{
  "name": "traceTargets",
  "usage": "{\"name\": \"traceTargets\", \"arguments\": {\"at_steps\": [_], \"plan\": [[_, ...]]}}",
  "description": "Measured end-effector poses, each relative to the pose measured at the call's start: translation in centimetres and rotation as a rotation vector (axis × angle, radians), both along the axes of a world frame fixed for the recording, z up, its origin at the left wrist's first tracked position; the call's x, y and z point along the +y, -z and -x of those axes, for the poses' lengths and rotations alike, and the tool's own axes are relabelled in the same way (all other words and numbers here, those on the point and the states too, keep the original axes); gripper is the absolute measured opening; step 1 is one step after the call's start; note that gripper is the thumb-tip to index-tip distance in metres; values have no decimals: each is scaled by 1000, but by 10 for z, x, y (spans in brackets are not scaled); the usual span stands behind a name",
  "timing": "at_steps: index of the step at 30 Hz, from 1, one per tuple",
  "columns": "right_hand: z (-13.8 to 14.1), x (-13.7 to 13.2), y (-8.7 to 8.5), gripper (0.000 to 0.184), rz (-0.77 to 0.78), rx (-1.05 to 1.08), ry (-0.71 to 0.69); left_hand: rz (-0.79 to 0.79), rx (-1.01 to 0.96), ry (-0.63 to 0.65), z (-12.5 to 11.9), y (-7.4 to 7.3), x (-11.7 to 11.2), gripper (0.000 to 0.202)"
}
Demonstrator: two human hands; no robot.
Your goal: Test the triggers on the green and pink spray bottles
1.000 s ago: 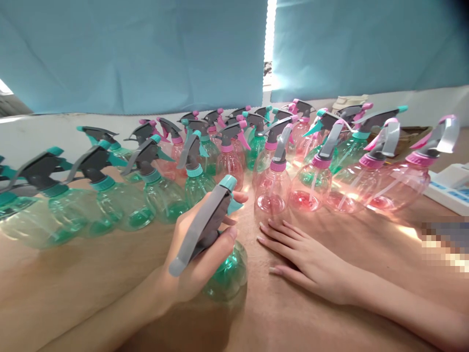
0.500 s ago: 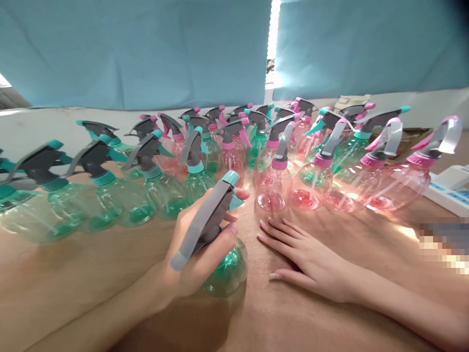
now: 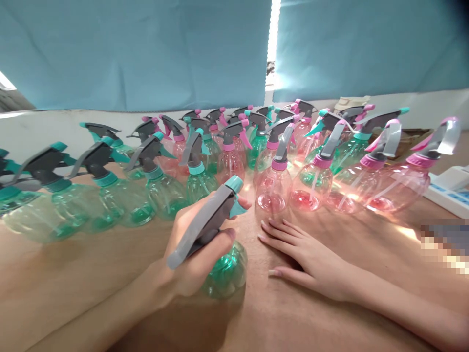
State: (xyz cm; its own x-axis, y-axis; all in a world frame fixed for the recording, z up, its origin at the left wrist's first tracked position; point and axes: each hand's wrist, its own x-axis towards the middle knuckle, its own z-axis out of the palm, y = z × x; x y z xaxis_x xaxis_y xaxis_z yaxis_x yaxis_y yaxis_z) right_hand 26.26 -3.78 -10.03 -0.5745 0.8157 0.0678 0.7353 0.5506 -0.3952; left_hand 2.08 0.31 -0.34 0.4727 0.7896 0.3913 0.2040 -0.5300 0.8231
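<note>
My left hand (image 3: 190, 249) is wrapped round the neck of a green spray bottle (image 3: 225, 271) with a grey trigger head and a teal nozzle; the bottle stands on the brown table (image 3: 91, 274), its forefinger lies at the trigger. My right hand (image 3: 308, 256) rests flat on the table beside it, fingers stretched out, holding nothing. The nearest pink spray bottle (image 3: 274, 188) stands just beyond its fingertips.
Several green spray bottles (image 3: 120, 195) stand in rows to the left and several pink ones (image 3: 381, 183) to the right, filling the back of the table. A white power strip (image 3: 452, 190) lies at the right edge. Blue curtains (image 3: 146, 54) hang behind.
The left hand and its green bottle have shifted very slightly; the trigger head sits a little lower and tilted. The right hand has stayed flat in place.
</note>
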Motion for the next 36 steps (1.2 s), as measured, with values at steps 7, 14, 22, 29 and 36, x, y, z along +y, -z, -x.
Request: {"name": "traceTargets", "arguments": {"at_steps": [7, 14, 22, 29, 36], "plan": [[1, 0, 0, 67, 0, -3, 5, 100, -31, 78, 0, 0, 1, 19], [0, 0, 0, 65, 2, 18, 8, 95, -50, 61, 1, 0, 2, 13], [0, 0, 1, 64, -4, 30, 12, -44, 21, -39, -1, 1, 2, 27], [0, 0, 1, 65, -15, 18, 12, -114, 23, -41, -3, 2, 1, 28], [2, -1, 2, 61, -37, 37, 34, -89, 19, -34, -4, 3, 1, 32]]}}
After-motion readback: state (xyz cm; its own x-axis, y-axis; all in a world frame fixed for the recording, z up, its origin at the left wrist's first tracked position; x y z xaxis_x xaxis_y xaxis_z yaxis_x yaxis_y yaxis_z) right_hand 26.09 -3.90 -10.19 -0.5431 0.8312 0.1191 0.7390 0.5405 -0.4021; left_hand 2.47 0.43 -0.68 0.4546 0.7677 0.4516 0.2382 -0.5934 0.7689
